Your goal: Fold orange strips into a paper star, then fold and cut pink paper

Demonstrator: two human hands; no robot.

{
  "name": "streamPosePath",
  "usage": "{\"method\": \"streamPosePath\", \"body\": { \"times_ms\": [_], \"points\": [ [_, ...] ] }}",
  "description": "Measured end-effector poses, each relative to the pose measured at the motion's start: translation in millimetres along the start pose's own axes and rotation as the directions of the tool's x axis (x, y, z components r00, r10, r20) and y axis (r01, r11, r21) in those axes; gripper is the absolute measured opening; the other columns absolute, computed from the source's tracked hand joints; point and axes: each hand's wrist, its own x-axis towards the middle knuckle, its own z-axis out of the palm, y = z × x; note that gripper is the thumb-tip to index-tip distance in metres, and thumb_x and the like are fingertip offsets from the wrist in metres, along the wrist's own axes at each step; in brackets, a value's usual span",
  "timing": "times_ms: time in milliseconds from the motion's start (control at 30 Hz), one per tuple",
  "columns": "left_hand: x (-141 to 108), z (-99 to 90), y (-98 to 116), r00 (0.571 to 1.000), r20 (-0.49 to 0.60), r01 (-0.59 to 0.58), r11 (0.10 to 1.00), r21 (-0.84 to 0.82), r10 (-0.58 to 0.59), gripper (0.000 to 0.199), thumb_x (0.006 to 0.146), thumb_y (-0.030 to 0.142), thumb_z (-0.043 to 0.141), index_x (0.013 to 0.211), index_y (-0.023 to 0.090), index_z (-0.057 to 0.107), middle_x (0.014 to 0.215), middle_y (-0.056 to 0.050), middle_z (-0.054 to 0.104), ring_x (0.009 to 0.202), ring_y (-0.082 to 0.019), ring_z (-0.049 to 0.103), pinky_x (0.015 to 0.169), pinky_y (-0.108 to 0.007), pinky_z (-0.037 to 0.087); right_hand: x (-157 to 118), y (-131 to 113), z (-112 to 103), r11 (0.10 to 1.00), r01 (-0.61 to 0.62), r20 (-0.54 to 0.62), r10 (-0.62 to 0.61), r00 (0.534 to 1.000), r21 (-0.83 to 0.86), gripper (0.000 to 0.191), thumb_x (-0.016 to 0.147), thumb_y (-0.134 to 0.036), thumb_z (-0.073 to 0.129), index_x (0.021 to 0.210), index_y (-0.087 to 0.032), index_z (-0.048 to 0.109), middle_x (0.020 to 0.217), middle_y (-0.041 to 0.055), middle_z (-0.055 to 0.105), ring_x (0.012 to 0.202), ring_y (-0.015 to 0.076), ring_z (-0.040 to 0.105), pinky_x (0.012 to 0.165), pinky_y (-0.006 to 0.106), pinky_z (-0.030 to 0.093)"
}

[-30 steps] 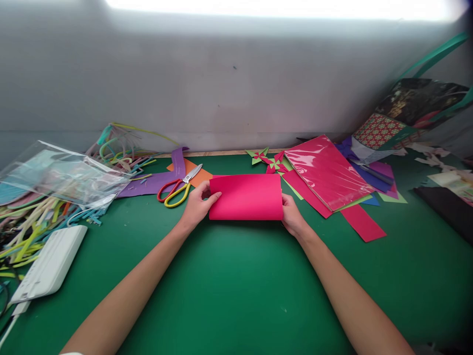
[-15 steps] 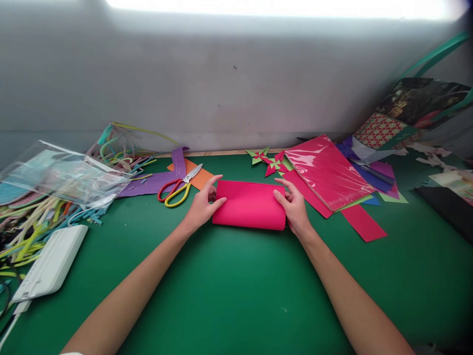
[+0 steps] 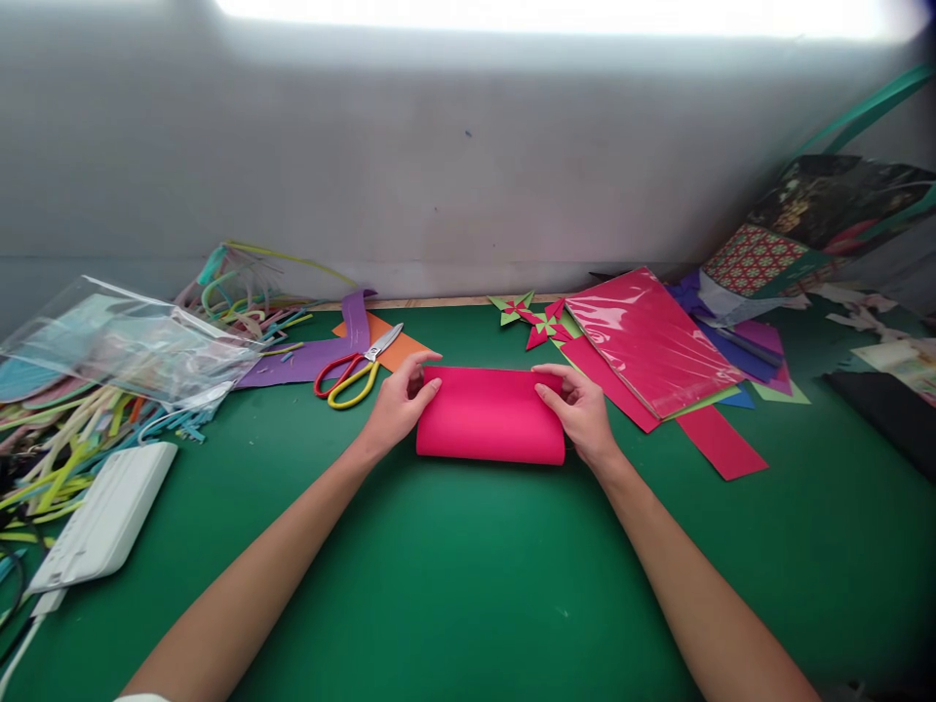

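Observation:
A pink sheet of paper (image 3: 488, 419) is bent over on itself, its rounded fold towards me and its edges at the far side. At its left end my left hand (image 3: 399, 405) grips it, thumb on top and index finger stretched past the far edge. My right hand (image 3: 579, 408) holds the far right corner between thumb and fingers. The fingers beneath the paper are hidden. Left of my left hand lie scissors (image 3: 358, 369) with one red and one yellow handle, on purple paper (image 3: 303, 363) and orange paper (image 3: 391, 339).
Red and green folded paper stars (image 3: 532, 318) lie at the back. To the right are a plastic-wrapped pink paper pack (image 3: 650, 341) and a pink strip (image 3: 722, 444). A white power strip (image 3: 106, 517), coloured strips (image 3: 58, 468) and a clear plastic bag (image 3: 146, 341) fill the left side.
The bent paper has come slightly nearer to me, and its far edges lie lower. Both hands have shifted with it, the right-hand fingers reaching further in over the far edge.

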Motion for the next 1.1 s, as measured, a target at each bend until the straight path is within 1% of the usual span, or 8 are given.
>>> {"method": "streamPosePath", "body": {
  "times_ms": [167,267,400,533,633,800,1000,1100],
  "points": [
    [-0.1,-0.1,-2.6,1.0,0.002,0.01,1.0,-0.021,-0.01,0.029,0.097,0.035,0.062,0.123,0.024,0.06,0.072,0.003,0.04,0.065,-0.014,0.041,0.059,-0.026,0.032,0.3,0.5,-1.0,1.0,-0.014,0.007,0.014,1.0,0.012,0.033,0.087,-0.04,0.075,0.116,-0.024,0.074,0.091,0.0041,0.072,0.068,0.018,0.055,0.056,0.03,0.042],
    [-0.6,-0.4,-2.4,1.0,0.012,0.026,0.999,-0.041,-0.026,0.027,0.097,0.036,0.062,0.12,0.023,0.06,0.076,0.002,0.046,0.069,-0.015,0.046,0.062,-0.026,0.035,-0.1,-0.9,-0.9,1.0,-0.015,0.009,0.015,1.0,0.02,0.033,0.087,-0.04,0.075,0.116,-0.025,0.074,0.095,0.0046,0.073,0.07,0.0187,0.057,0.058,0.03,0.043],
    [-0.9,-1.1,-0.7,1.0,0.0,0.029,0.999,-0.041,-0.029,0.023,0.098,0.038,0.06,0.115,0.022,0.062,0.079,0.001,0.051,0.07,-0.015,0.048,0.062,-0.026,0.036,-0.6,-3.4,-0.8,1.0,-0.013,0.008,0.013,1.0,0.026,0.032,0.088,-0.041,0.073,0.116,-0.026,0.074,0.101,0.0052,0.074,0.074,0.0205,0.059,0.06,0.031,0.044],
    [-0.4,-1.0,-1.0,1.0,-0.023,0.019,0.999,-0.029,-0.019,0.024,0.097,0.038,0.06,0.115,0.022,0.061,0.078,0.001,0.051,0.069,-0.015,0.049,0.062,-0.026,0.037,-0.6,-3.7,-1.3,1.0,-0.015,0.005,0.015,1.0,0.017,0.033,0.088,-0.043,0.073,0.116,-0.026,0.074,0.099,0.0049,0.073,0.072,0.0209,0.057,0.059,0.031,0.042],
    [-0.4,-1.1,-1.7,1.0,-0.022,0.017,1.0,-0.025,-0.017,0.023,0.097,0.038,0.06,0.114,0.022,0.061,0.078,0.001,0.052,0.07,-0.015,0.05,0.063,-0.026,0.038,-0.6,-2.4,-1.7,1.0,-0.008,0.006,0.007,1.0,0.016,0.033,0.088,-0.043,0.073,0.116,-0.026,0.074,0.101,0.0049,0.074,0.072,0.0206,0.057,0.059,0.031,0.042],
    [-0.5,-1.9,-1.0,1.0,-0.018,0.016,1.0,-0.017,-0.016,0.021,0.097,0.036,0.06,0.113,0.022,0.061,0.081,0.0,0.055,0.072,-0.015,0.052,0.064,-0.026,0.04,-0.4,-1.7,-1.8,0.999,-0.015,0.014,0.014,1.0,0.035,0.032,0.089,-0.041,0.073,0.117,-0.026,0.074,0.098,0.0047,0.073,0.073,0.0201,0.057,0.058,0.031,0.042],
    [0.3,-1.6,-0.5,1.0,-0.023,0.012,1.0,-0.018,-0.013,0.022,0.097,0.037,0.061,0.112,0.021,0.061,0.081,0.0,0.054,0.072,-0.014,0.051,0.063,-0.025,0.039,-0.5,-2.0,-1.5,1.0,-0.011,0.011,0.011,1.0,0.019,0.032,0.088,-0.042,0.073,0.116,-0.026,0.074,0.1,0.005,0.073,0.073,0.0203,0.058,0.059,0.031,0.043],
    [0.8,-1.7,-1.6,1.0,-0.027,0.016,0.999,-0.028,-0.017,0.026,0.097,0.038,0.061,0.117,0.022,0.059,0.078,0.001,0.052,0.069,-0.014,0.05,0.061,-0.025,0.037,-0.9,-0.5,-2.1,1.0,-0.009,0.018,0.009,1.0,0.009,0.034,0.088,-0.044,0.074,0.118,-0.027,0.074,0.093,0.0039,0.072,0.071,0.0212,0.058,0.059,0.032,0.043]
  ]
}}
